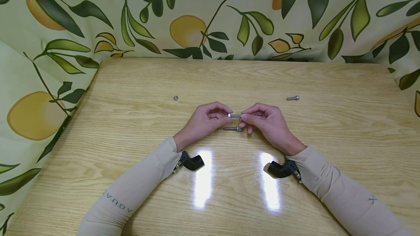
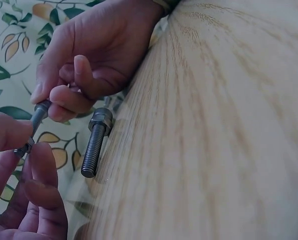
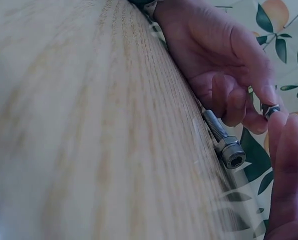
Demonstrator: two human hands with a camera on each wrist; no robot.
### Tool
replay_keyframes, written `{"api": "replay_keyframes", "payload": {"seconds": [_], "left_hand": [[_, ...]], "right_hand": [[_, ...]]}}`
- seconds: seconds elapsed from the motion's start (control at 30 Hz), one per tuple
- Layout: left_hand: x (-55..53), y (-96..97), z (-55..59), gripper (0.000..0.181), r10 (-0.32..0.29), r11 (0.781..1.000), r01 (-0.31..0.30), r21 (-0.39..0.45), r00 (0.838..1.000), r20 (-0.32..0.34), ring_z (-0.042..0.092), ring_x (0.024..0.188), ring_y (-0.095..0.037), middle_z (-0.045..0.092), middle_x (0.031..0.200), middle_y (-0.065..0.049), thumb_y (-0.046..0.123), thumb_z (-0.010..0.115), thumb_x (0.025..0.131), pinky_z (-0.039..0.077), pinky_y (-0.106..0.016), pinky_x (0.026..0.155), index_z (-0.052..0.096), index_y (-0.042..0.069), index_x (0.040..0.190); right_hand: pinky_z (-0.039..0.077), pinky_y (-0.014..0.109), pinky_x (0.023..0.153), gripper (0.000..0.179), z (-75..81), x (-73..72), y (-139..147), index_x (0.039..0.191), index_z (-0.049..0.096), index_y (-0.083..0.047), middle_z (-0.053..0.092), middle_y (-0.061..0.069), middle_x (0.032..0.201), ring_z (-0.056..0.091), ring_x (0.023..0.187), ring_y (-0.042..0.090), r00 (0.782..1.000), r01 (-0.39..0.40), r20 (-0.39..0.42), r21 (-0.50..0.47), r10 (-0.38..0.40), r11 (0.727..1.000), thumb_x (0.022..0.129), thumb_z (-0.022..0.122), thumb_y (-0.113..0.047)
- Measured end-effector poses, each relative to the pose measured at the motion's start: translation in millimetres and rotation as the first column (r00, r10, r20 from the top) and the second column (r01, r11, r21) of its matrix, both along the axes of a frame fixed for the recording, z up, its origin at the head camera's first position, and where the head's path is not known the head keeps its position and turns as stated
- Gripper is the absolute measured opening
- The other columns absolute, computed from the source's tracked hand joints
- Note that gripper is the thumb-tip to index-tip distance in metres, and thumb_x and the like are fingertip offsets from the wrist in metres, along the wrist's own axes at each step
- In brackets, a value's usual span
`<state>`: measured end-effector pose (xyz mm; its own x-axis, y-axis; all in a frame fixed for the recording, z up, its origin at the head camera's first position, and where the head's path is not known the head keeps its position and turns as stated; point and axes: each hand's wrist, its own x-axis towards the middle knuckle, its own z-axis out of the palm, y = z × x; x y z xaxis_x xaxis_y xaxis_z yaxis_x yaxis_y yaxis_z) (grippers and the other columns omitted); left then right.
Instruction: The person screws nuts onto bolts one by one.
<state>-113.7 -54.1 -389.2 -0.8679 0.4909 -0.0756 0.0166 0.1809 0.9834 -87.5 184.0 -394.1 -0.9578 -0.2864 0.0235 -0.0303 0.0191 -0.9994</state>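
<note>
Fingers of the left hand [image 1: 204, 121] and right hand [image 1: 271, 124] are curled in close pinches. Nearest on the table [image 1: 233, 203], a spare bolt [image 1: 230, 129] lies left to right, a fitted nut [image 3: 222, 144] beside its head, just by the right fingers and closest to being in the way. Slightly farther, the held bolt [image 1: 236, 115] spans both hands, also left to right: the left pinches a small nut [image 1: 229, 115] around its left end, the right its head. Farther still: loose nut [image 1: 175, 98] left, another bolt [image 1: 292, 98] right.
</note>
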Motion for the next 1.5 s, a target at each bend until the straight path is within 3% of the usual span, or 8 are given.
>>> {"api": "replay_keyframes", "payload": {"seconds": [0.13,0.3,0.53,0.77,1.07,1.3,1.5], "left_hand": [[-0.4,0.2,-0.2,0.026,0.01,1.0,-0.01,-0.008,1.0,0.002,0.063,0.073,-0.015,0.072,0.087,-0.006,0.027,0.068,0.101,0.047,-0.023,0.064,0.07,0.01,0.121],[-0.6,1.5,0.9,0.025,0.027,0.999,-0.027,-0.02,0.999,0.017,0.061,0.07,-0.015,0.072,0.088,-0.009,0.031,0.061,0.106,0.047,-0.022,0.059,0.073,0.011,0.115],[-0.3,-0.1,0.2,0.021,0.016,1.0,-0.016,-0.023,1.0,0.019,0.059,0.068,-0.015,0.069,0.082,-0.008,0.027,0.064,0.104,0.045,-0.022,0.06,0.072,0.013,0.117],[-0.6,-1.0,0.1,0.021,0.002,1.0,-0.002,-0.004,1.0,0.002,0.065,0.074,-0.016,0.074,0.087,-0.009,0.021,0.07,0.098,0.05,-0.024,0.069,0.072,0.014,0.118],[-1.0,0.4,-2.4,0.021,0.009,1.0,-0.009,-0.011,1.0,0.006,0.064,0.073,-0.015,0.07,0.084,-0.006,0.027,0.062,0.105,0.047,-0.023,0.061,0.072,0.012,0.116],[0.2,0.1,-1.5,0.025,0.004,1.0,-0.004,-0.012,1.0,-0.004,0.064,0.074,-0.015,0.075,0.089,-0.01,0.022,0.069,0.1,0.048,-0.023,0.066,0.069,0.012,0.122],[-0.3,0.5,-0.2,0.026,0.018,1.0,-0.018,0.013,1.0,-0.01,0.064,0.075,-0.016,0.071,0.087,-0.009,0.026,0.062,0.105,0.047,-0.023,0.064,0.068,0.008,0.123]], "right_hand": [[0.058,0.028,0.061,0.014,0.3,-0.5,-0.1,0.106,0.07,0.001,0.08,-0.001,0.085,0.073,0.073,0.013,1.0,-0.001,0.01,0.004,0.001,1.0,0.1,0.069,-0.011],[0.058,0.028,0.061,0.014,-0.6,-0.7,0.6,0.105,0.069,0.002,0.08,-0.001,0.086,0.073,0.073,0.013,1.0,0.0,0.011,0.003,0.0,1.0,0.1,0.069,-0.011],[0.058,0.027,0.062,0.014,-0.3,-1.1,0.1,0.105,0.069,0.002,0.08,-0.001,0.087,0.073,0.073,0.013,1.0,-0.005,0.005,0.006,0.005,1.0,0.1,0.068,-0.011],[0.058,0.028,0.062,0.013,-0.1,-1.7,-0.2,0.105,0.069,0.002,0.08,0.0,0.085,0.073,0.074,0.013,1.0,-0.007,0.002,0.0,0.007,1.0,0.1,0.069,-0.01],[0.058,0.028,0.061,0.014,-0.6,0.0,0.0,0.106,0.069,0.002,0.08,0.0,0.087,0.073,0.073,0.014,1.0,-0.007,0.007,-0.013,0.007,1.0,0.1,0.069,-0.01],[0.058,0.028,0.062,0.012,-1.4,0.7,0.7,0.105,0.068,0.001,0.08,0.0,0.087,0.072,0.072,0.014,1.0,-0.01,-0.001,-0.005,0.01,1.0,0.1,0.068,-0.01],[0.058,0.028,0.061,0.014,0.1,0.3,-0.2,0.106,0.068,0.002,0.08,0.0,0.087,0.073,0.074,0.013,1.0,-0.011,-0.006,-0.017,0.011,1.0,0.1,0.069,-0.011]]}}
